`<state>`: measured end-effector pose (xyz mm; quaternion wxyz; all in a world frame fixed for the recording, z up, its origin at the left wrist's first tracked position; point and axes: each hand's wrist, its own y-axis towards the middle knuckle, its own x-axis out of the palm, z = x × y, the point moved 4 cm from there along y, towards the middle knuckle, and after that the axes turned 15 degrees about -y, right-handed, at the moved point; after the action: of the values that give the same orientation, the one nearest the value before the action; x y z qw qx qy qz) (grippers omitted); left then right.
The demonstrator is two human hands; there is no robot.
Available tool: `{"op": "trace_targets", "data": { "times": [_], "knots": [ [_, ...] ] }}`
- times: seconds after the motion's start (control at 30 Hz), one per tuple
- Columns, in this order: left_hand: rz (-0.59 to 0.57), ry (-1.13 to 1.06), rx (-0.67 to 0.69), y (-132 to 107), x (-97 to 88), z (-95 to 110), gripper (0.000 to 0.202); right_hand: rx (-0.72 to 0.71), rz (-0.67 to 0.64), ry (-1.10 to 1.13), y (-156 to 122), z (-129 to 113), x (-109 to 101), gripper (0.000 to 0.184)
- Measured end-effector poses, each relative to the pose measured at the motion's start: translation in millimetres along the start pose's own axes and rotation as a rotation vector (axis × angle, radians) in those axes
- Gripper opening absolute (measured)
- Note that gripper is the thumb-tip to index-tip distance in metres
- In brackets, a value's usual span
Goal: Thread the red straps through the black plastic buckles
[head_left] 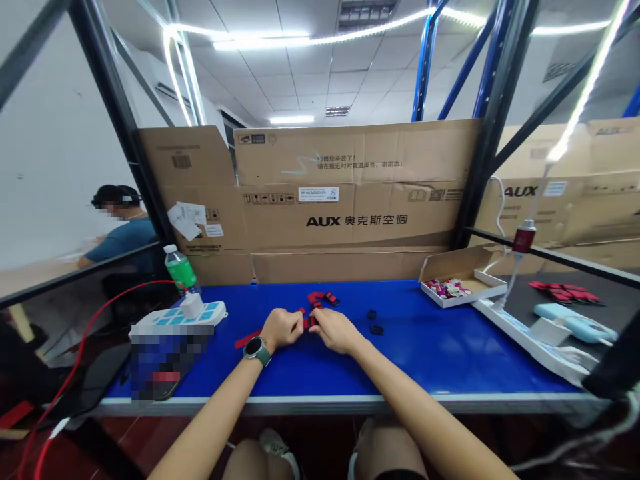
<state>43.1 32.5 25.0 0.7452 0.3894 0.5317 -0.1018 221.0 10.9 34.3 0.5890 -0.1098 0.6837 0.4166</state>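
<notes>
My left hand (pixel 281 329) and my right hand (pixel 336 331) meet over the blue work table (pixel 425 353), both pinching a red fabric strap (pixel 308 323) with a black end. A loose end of red strap (pixel 249 339) runs out to the left under my left hand. Just beyond my fingers lies a tangle of red-and-black strap (pixel 320 299). Two small black plastic buckles (pixel 374 322) sit to the right of my right hand. A smartwatch (pixel 257 351) is on my left wrist.
A white power strip (pixel 177 315), a green bottle (pixel 181 270) and a red cable (pixel 90 340) lie at the table's left. To the right stand a cardboard tray (pixel 463 277) of small packets and a pile of red straps (pixel 565 292). A seated person (pixel 120 233) works beyond the left partition.
</notes>
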Motion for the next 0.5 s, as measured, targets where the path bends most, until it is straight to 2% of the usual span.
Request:
{"op": "trace_targets", "data": {
  "times": [0.17, 0.3, 0.5],
  "knots": [
    [-0.021, 0.022, 0.013, -5, 0.9, 7, 0.036, -0.022, -0.027, -0.135, -8, -5, -5, 0.025],
    [-0.058, 0.022, -0.012, -8, 3.2, 12, 0.04, 0.013, -0.028, -0.22, -15, -8, -7, 0.027],
    [-0.096, -0.012, -0.048, -11, 4.1, 18, 0.034, 0.092, -0.048, -0.203, -23, -4, 3, 0.028]
  ]
}}
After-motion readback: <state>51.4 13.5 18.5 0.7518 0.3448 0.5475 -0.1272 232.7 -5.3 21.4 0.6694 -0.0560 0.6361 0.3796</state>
